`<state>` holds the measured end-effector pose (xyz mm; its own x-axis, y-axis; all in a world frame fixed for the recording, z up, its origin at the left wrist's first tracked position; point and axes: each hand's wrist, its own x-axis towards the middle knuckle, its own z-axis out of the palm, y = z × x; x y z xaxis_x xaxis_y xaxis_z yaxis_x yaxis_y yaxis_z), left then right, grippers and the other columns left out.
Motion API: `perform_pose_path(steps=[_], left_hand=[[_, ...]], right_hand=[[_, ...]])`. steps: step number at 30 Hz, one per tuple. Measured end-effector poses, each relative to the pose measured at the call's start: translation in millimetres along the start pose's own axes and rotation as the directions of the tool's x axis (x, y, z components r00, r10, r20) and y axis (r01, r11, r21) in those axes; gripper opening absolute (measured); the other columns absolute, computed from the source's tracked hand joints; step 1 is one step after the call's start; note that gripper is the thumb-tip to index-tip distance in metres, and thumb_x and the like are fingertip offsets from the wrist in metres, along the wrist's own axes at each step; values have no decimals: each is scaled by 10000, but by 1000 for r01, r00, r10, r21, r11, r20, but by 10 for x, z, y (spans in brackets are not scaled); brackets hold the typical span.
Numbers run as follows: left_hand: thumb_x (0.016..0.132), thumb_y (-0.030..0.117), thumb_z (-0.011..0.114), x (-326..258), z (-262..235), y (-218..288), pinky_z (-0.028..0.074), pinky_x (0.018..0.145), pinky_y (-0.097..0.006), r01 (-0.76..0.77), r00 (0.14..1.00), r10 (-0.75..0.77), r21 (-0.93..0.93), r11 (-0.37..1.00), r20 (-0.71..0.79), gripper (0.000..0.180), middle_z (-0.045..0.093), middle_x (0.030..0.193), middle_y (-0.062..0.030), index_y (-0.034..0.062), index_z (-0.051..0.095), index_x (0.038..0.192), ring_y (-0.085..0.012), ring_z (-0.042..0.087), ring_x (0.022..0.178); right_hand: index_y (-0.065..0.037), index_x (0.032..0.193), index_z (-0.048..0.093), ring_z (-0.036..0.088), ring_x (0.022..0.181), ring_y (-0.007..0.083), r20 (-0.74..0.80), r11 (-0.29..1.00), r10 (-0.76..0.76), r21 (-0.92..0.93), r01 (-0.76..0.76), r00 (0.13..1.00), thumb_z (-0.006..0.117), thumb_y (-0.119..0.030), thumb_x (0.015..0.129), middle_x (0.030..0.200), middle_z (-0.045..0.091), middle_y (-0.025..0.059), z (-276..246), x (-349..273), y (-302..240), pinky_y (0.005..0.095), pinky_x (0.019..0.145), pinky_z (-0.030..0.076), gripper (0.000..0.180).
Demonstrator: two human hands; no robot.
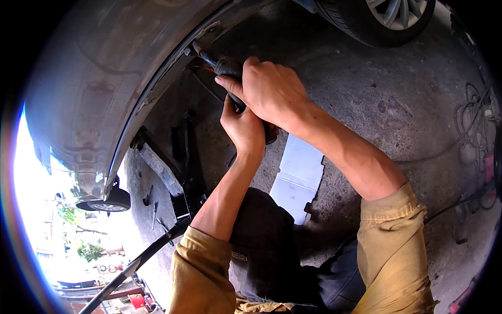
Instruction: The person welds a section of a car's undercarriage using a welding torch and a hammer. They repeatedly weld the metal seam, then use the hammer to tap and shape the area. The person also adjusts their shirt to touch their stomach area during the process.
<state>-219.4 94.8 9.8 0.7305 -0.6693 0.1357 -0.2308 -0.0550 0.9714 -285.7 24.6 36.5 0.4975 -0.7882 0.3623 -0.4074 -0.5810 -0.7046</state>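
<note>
Both my hands are closed round a dark, long-bodied hand tool (228, 66) with a narrower front end. My right hand (272, 88) wraps its upper part, thumb laid along it. Just below, my left hand (243, 127) grips the same body, and the dark rear end sticks out beneath my right wrist. The tool's front end reaches to the lower sill edge (154, 90) of a raised grey car (94, 78). Whether its tip touches the metal I cannot tell. A little orange-red shows beside the front end.
A floor jack (162, 170) stands under the car, its long handle (130, 268) running to the lower left. A flat pale sheet (297, 175) lies on the concrete. A wheel (387, 23) is at the top right, coiled cables (468, 118) lie far right, and small hand tools (154, 214) left.
</note>
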Motion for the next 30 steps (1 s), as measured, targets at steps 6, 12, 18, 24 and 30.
perform_pose_path(steps=[6, 12, 18, 24, 30], left_hand=[[891, 105, 614, -30, 29, 61, 410, 490, -290, -3, 1000, 4, -50, 999, 7, 203, 597, 723, -73, -45, 564, 1019, -139, 545, 558], [870, 59, 627, 20, -20, -5, 466, 712, -249, -30, 999, 30, 33, 999, 18, 255, 667, 932, -42, -58, 628, 1097, -97, 580, 799], [873, 70, 631, 45, 9, -57, 411, 491, -259, -93, 996, 94, -37, 995, 11, 112, 611, 697, -45, -16, 589, 931, -102, 542, 552], [887, 85, 621, 34, 27, -42, 395, 391, -279, -74, 997, 78, -109, 991, 25, 116, 582, 607, -61, -11, 557, 895, -125, 528, 429], [908, 198, 637, 30, 5, -76, 479, 709, -269, -45, 999, 45, -11, 999, -6, 292, 678, 915, -63, -56, 636, 1054, -111, 599, 813]], right_hand=[[16, 753, 631, 698, 637, 309, -4, 999, -19, -29, 19, 1000, 551, -527, 913, 669, 671, 184, -17, 2, -9, 385, 591, 571, 572], [47, 710, 643, 673, 598, 361, -73, 992, -127, -7, 127, 989, 527, -558, 919, 619, 640, 221, 43, 35, 12, 419, 548, 543, 651], [48, 692, 652, 665, 609, 385, -97, 996, -91, 15, 93, 991, 524, -564, 916, 624, 634, 231, 79, 37, 46, 429, 560, 543, 664], [53, 660, 631, 663, 618, 389, -90, 994, -106, 10, 108, 990, 527, -584, 902, 628, 631, 242, 60, 20, 57, 438, 568, 541, 690], [62, 820, 627, 685, 680, 362, 26, 997, -7, 72, 5, 1000, 545, -543, 907, 696, 663, 222, -92, -66, -57, 423, 614, 556, 617]])
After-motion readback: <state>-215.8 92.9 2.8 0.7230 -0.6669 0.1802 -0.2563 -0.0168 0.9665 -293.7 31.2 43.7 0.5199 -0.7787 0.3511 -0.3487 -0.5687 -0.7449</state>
